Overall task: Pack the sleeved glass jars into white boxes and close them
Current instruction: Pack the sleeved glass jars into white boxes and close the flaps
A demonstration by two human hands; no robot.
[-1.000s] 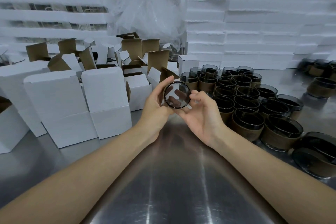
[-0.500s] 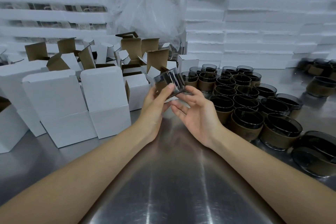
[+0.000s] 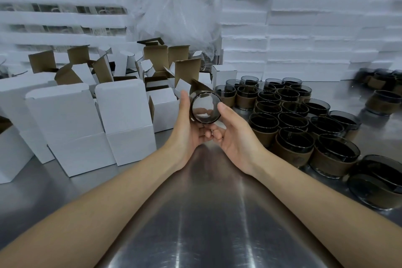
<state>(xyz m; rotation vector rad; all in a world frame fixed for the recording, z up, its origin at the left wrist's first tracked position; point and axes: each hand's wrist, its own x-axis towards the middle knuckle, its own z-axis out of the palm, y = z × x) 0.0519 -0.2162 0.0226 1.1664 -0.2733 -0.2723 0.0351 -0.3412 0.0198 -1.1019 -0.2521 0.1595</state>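
Note:
A smoky glass jar [image 3: 205, 107] lies on its side above the steel table, its round base facing me. My left hand [image 3: 188, 125] cups its left side, thumb up along the rim. From the right, my right hand [image 3: 233, 131] grips it, thumb on the edge and fingers beneath. Whether this jar wears a sleeve is hidden. Several jars with brown sleeves [image 3: 292, 125] stand packed together at the right. Shut white boxes [image 3: 125, 119] stand at the left, with open boxes [image 3: 161, 76] showing brown flaps behind them.
White foam slabs [image 3: 304, 28] are stacked high along the back and right. A crumpled clear plastic bag [image 3: 178, 6] sits at the back centre. More sleeved jars [image 3: 382, 93] stand far right. The bare steel table [image 3: 206, 213] stretches toward me between my forearms.
The jar was tipped up and away half a second ago in my left hand; now it is turned base toward me and lower, with my right hand back on it.

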